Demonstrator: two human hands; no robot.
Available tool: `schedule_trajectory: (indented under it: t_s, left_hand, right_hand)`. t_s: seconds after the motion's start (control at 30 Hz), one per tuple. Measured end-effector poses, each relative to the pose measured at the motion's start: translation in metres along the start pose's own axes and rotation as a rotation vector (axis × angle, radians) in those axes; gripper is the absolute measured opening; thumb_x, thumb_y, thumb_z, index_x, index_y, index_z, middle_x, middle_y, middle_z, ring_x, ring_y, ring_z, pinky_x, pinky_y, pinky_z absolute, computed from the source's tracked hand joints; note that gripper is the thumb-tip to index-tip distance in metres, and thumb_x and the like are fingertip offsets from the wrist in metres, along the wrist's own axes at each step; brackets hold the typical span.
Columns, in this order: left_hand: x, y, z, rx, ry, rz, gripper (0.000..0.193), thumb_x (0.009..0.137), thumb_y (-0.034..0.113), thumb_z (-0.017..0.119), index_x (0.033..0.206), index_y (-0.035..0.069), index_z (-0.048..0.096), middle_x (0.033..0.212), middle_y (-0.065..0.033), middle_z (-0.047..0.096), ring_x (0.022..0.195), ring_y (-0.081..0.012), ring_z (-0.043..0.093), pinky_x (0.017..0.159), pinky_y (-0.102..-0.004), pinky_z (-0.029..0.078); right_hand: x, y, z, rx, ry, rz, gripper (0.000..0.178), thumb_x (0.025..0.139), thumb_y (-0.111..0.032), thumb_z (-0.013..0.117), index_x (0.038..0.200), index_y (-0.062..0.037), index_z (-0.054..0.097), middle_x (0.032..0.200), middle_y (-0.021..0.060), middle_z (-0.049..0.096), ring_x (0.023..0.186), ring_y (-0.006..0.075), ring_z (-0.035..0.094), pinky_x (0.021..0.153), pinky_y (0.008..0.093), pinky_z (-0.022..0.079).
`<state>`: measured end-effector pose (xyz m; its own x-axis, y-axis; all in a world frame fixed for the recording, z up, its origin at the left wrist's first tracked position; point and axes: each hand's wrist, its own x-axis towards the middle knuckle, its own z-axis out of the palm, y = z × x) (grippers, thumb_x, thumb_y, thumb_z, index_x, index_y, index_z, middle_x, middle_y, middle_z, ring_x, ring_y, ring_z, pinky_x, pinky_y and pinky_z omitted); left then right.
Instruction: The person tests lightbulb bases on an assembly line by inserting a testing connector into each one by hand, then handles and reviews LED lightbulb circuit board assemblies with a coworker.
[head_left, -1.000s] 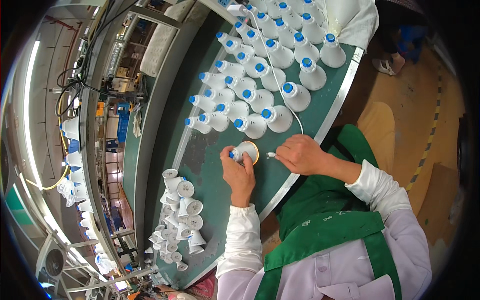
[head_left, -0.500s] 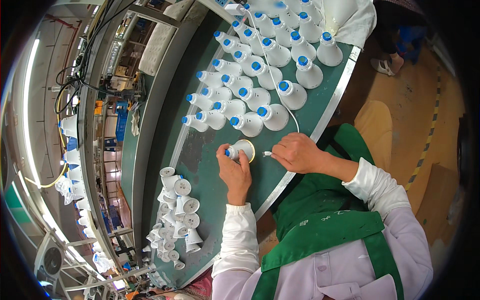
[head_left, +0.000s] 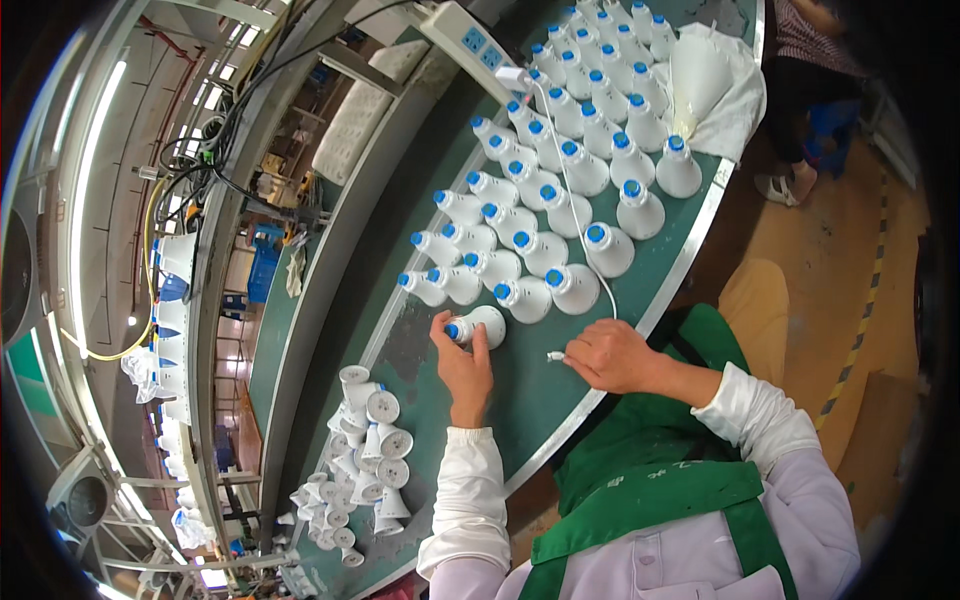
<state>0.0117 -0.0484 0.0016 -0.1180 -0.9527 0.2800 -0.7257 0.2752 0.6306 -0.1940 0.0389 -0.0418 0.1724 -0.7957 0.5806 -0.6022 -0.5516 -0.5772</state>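
Cone point(head_left: 488, 322), white with a blue top, is at the near edge of the rows of similar cones point(head_left: 523, 299) on the green worktop point(head_left: 520, 415). Hands are well apart. Left hand point(head_left: 464, 369) is closed around the cone, thumb along its side, fingers near the narrow blue-topped end; whether its base touches the worktop cannot be told. Right hand point(head_left: 611, 357) pinches a small white plug point(head_left: 555, 356) at the end of a thin cable point(head_left: 613, 303); plug and cone do not touch. Judged handling: cone light, stiff, smooth and somewhat slippery, its shell liable to scuff or crack if dropped. Recommended hold: neck below the blue top, light pressure; plug by its rigid body, not the soft cable.
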Motion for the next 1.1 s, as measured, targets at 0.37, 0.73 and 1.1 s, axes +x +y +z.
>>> schedule_trajectory:
  t_s: [0.37, 0.73, 1.1]
  left_hand:
    - [0.059, -0.062, -0.085, 0.430, 0.651, 0.436, 0.056, 0.069, 0.007, 0.066, 0.120, 0.002, 0.044, 0.108, -0.0160, 0.048, 0.095, -0.0285, 0.053, 0.082, -0.0368, 0.045]
    - [0.096, -0.188, -0.185, 1.019, -0.610, -0.224, 0.045, 0.093, 0.037, 0.035, 0.125, 0.010, 0.049, 0.124, -0.0096, 0.054, 0.117, -0.0305, 0.047, 0.095, -0.0454, 0.038]
    - [0.055, -0.104, -0.163, 0.457, -0.269, -0.308, 0.085, 0.064, 0.022, 0.075, 0.132, -0.004, 0.030, 0.114, -0.0214, 0.055, 0.108, -0.0347, 0.053, 0.094, -0.0385, 0.041]
  right_hand:
    - [-0.010, -0.005, 0.019, -0.021, -0.018, -0.062, 0.020, 0.079, -0.020, 0.053, 0.068, -0.0050, 0.048, 0.057, 0.0118, 0.051, 0.057, 0.0321, 0.055, 0.053, 0.0424, 0.044]
    - [-0.009, 0.000, 0.015, 0.026, 0.023, 0.005, 0.023, 0.085, -0.019, 0.051, 0.069, -0.0042, 0.045, 0.056, 0.0143, 0.048, 0.060, 0.0342, 0.055, 0.056, 0.0450, 0.043]
    - [-0.009, 0.004, 0.022, 0.014, 0.050, 0.021, 0.024, 0.085, -0.021, 0.052, 0.070, -0.0034, 0.046, 0.057, 0.0143, 0.050, 0.059, 0.0342, 0.055, 0.055, 0.0448, 0.043]
